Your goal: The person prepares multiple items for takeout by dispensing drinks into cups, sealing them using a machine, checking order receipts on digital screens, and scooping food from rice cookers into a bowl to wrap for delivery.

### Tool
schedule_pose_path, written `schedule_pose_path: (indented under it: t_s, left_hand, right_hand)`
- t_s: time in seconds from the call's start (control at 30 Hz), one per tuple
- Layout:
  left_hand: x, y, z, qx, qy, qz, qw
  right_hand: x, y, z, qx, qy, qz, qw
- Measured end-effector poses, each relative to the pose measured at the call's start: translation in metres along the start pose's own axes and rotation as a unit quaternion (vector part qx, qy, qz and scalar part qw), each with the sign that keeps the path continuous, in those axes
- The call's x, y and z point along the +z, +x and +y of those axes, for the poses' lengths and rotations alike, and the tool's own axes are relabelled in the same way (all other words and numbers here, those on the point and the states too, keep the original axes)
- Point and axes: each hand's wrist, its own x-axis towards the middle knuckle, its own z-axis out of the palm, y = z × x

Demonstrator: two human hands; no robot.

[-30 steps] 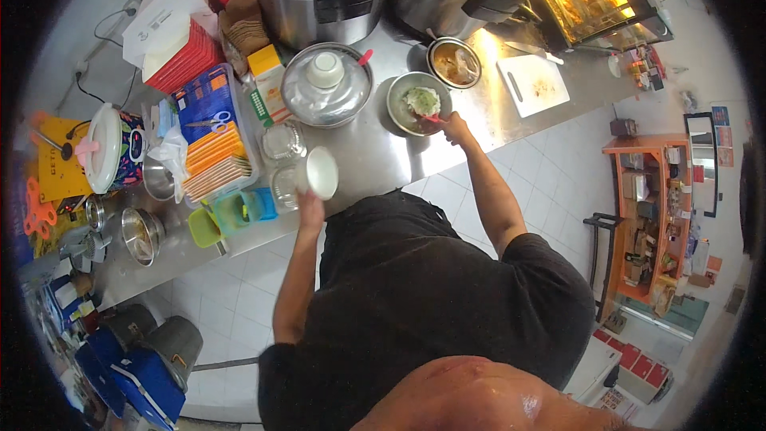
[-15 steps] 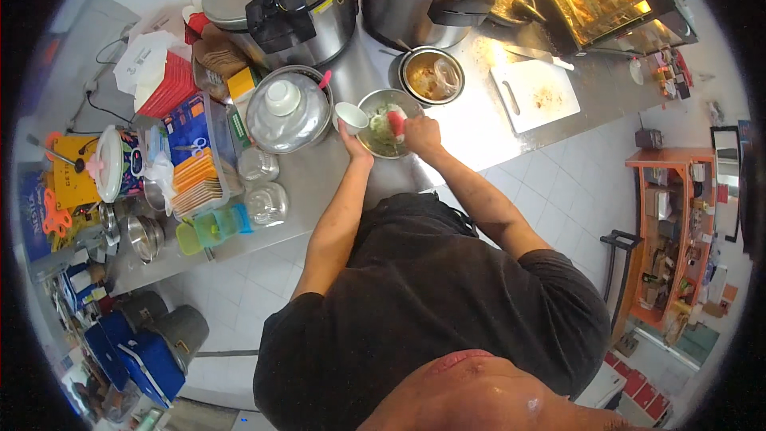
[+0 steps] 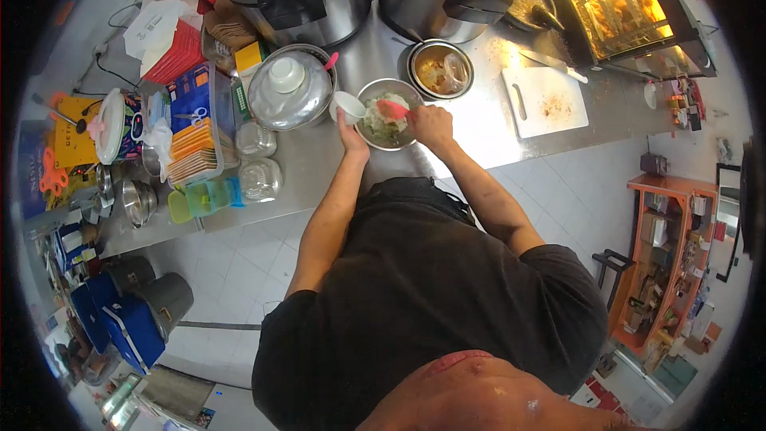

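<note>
My left hand [image 3: 352, 140] grips a small white cup [image 3: 348, 104] at the left rim of a steel mixing bowl [image 3: 369, 139]. The cup leans toward the bowl. Inside the bowl lies a pale, greenish-white food mix [image 3: 381, 123]. My right hand [image 3: 431, 125] is closed round the handle of a red spoon [image 3: 391, 109], whose broad end is over the mix. Whether the spoon touches the mix is hard to tell. The fingertips of my right hand are partly hidden by the hand itself.
Behind the bowl stands a steel pot of orange-brown food [image 3: 429, 72]. A large lidded pot [image 3: 289, 96] is at the left, a white cutting board [image 3: 550, 104] with a knife [image 3: 556, 65] at the right. Two big cookers [image 3: 343, 12] and a lit glass food warmer [image 3: 622, 12] line the back.
The view has shifted slightly. The white cup now leans more toward the bowl, and the red spoon's broad end has turned to point left, nearer the cup.
</note>
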Motion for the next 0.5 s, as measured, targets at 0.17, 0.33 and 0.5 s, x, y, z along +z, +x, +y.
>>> schedule_pose_path:
  t_s: [0.17,0.33,0.5]
  left_hand:
    - [-0.018,-0.004,-0.003,0.008,0.074,0.027,0.997]
    - [-0.038,-0.039,0.027,0.255,0.503,0.01,0.826]
    - [-0.002,-0.056,0.053,0.437,0.576,-0.015,0.69]
  right_hand:
    - [0.038,-0.015,0.005,-0.016,0.0,-0.031,0.999]
    - [-0.004,-0.024,0.015,0.017,-0.017,-0.026,0.999]
    - [0.005,-0.037,0.03,0.063,0.009,0.031,0.998]
